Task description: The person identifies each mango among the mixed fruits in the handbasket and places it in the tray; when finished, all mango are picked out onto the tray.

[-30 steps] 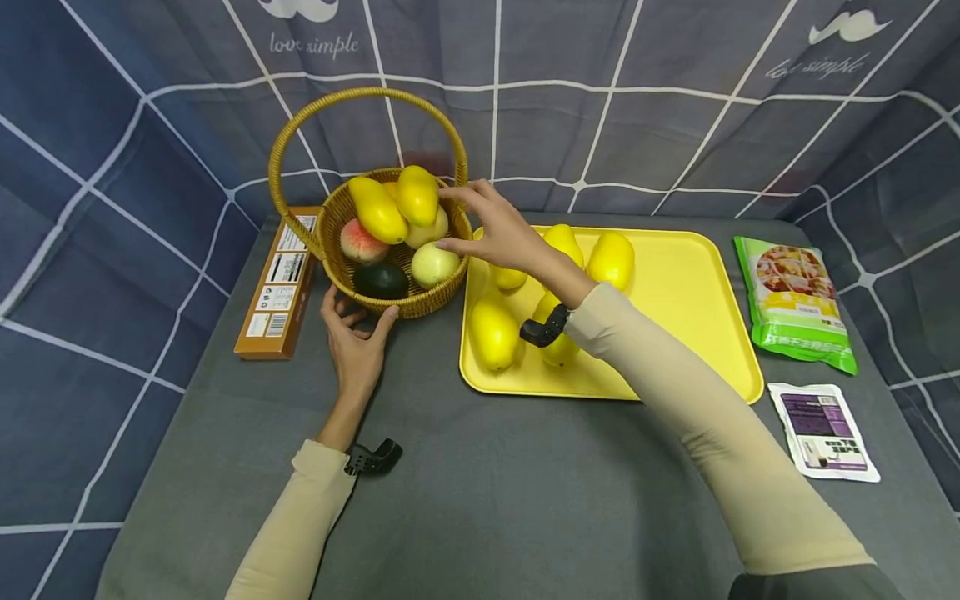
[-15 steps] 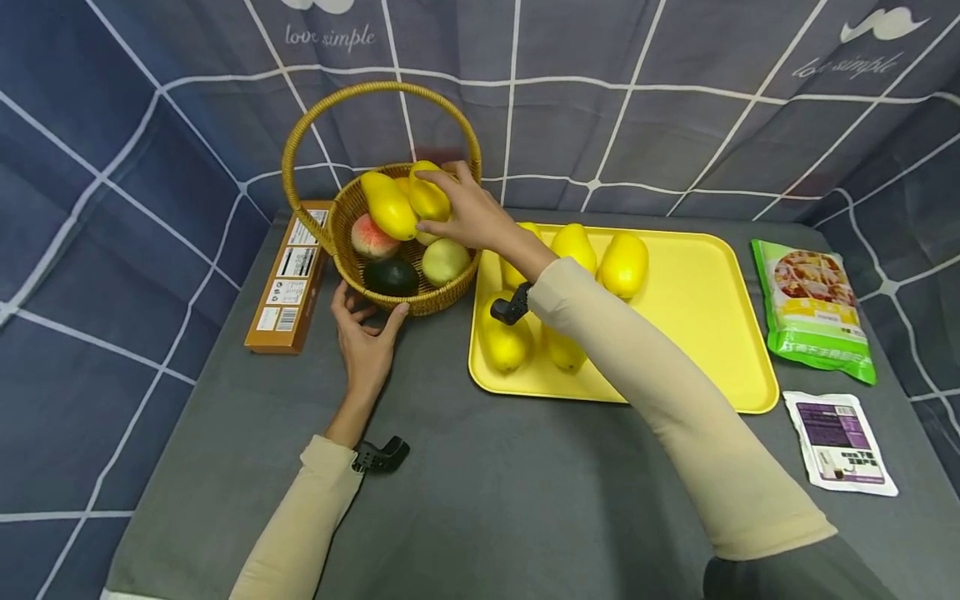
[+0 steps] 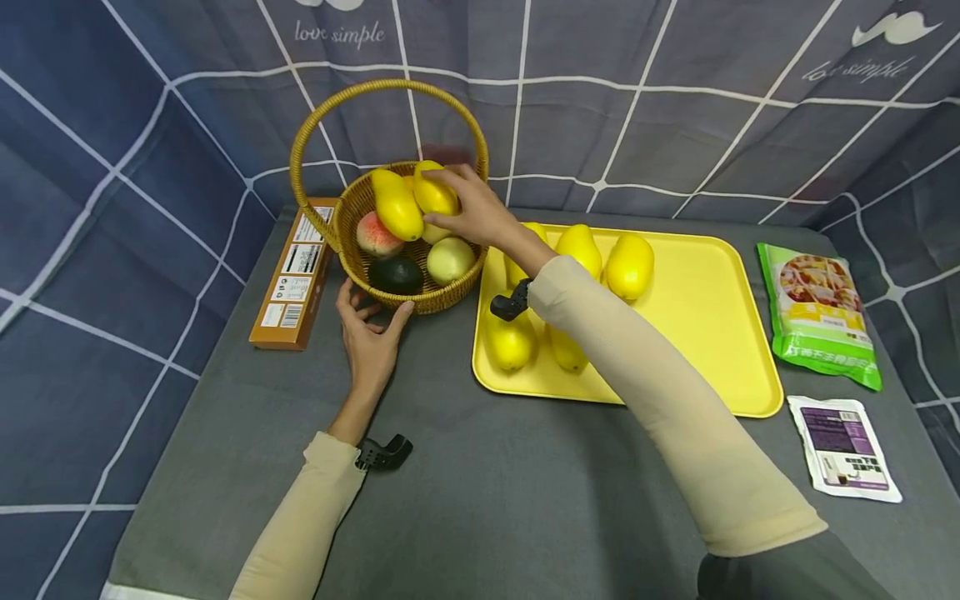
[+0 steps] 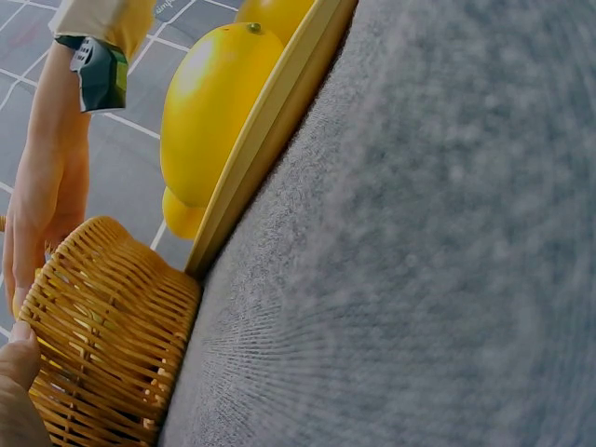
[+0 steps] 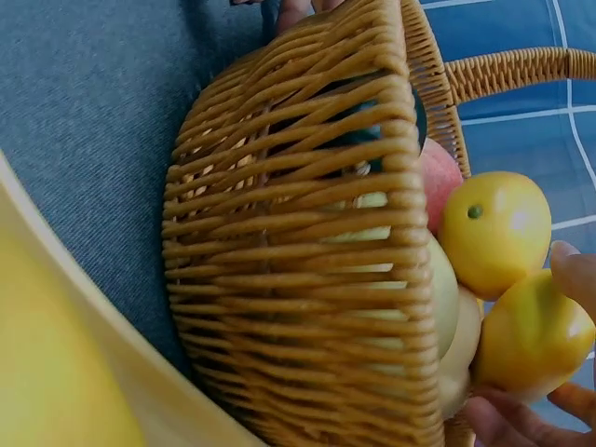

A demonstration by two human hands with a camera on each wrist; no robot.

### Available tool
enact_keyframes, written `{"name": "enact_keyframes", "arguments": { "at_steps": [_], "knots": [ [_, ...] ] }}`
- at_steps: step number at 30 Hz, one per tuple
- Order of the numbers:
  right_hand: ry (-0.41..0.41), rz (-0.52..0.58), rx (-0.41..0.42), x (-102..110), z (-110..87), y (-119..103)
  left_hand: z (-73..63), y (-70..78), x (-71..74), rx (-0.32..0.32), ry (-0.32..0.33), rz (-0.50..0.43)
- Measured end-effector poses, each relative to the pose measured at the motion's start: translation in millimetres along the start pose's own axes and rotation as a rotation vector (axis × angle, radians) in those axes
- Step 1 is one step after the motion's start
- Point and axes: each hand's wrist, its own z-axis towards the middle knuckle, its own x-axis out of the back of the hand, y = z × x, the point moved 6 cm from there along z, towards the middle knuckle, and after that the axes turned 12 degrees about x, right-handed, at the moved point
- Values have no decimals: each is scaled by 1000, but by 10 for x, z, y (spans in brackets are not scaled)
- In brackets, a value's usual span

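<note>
My right hand [image 3: 471, 208] reaches into the wicker basket [image 3: 442, 302] at the back left and holds a yellow mango [image 3: 433, 192] on top of the fruit. In the right wrist view its fingers and thumb come round that mango [image 5: 533, 337]. Another mango [image 3: 397, 207] leans beside it. Below them lie a peach [image 3: 377, 236], a dark green avocado [image 3: 396, 274] and a pale green round fruit [image 3: 450, 260]. My left hand [image 3: 371, 350] grips the basket's near left side, thumb at the rim. The left wrist view shows this thumb [image 4: 20, 361] against the wickerwork.
A yellow tray [image 3: 697, 308] with several mangoes [image 3: 630, 267] stands right of the basket, partly under my right forearm. A brown box [image 3: 291, 287] lies left of the basket. Farther right are a green food bag [image 3: 819, 312] and a white-and-purple pouch [image 3: 843, 446]. The tall basket handle [image 3: 390, 83] arches upright.
My right hand has moved left, from the mango's side to over it, with fingers now round it. The left hand has stayed at the basket. The head view has shifted slightly.
</note>
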Motion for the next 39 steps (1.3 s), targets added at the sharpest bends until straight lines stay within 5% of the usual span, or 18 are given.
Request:
{"name": "enact_keyframes", "arguments": {
  "at_steps": [20,39],
  "knots": [
    [124,55,190,171,-272,-98,-9,1,-2,3,-6,4],
    [159,12,236,533,-1129,-221,-23,10,-2,11,3,-7]
  ]
}}
